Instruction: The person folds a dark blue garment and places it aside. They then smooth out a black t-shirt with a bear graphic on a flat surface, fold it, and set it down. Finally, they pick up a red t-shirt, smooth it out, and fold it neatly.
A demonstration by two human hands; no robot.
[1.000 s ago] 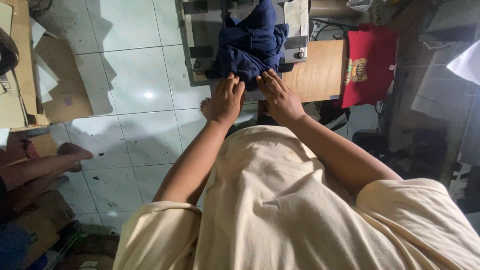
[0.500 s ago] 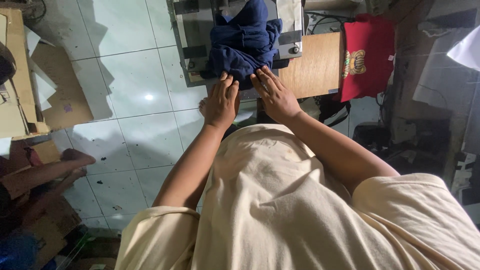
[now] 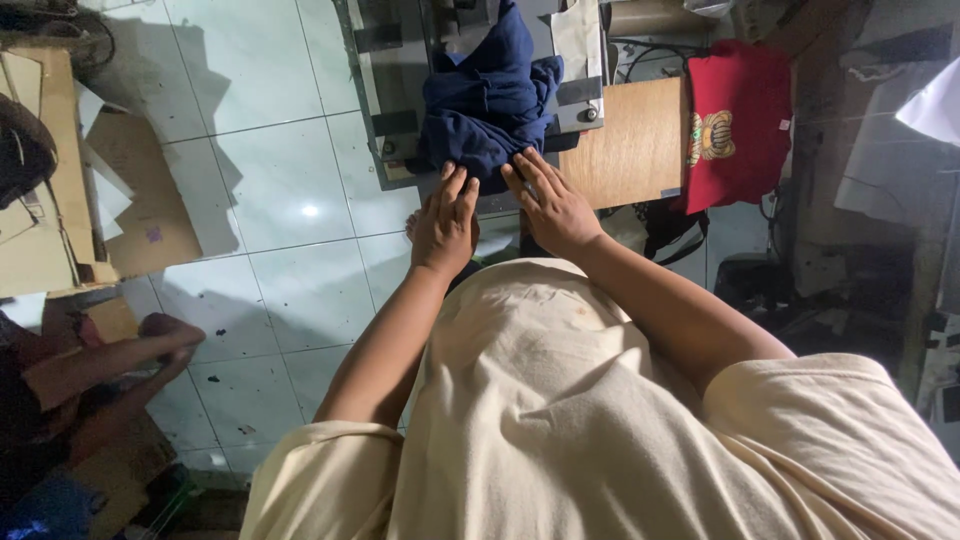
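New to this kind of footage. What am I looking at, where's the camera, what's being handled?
The one current picture comes from a camera worn on a person's head, looking straight down, so the cream shirt fills the bottom. There is no robot: both are bare hands. The left hand and right hand lie flat, palms down, on the near edge of a bunched navy blue garment, which sits on a grey metal machine bed. Neither hand grips anything. To the right are a wooden board and a red shirt with a printed picture. On the tiled floor lie cardboard pieces.
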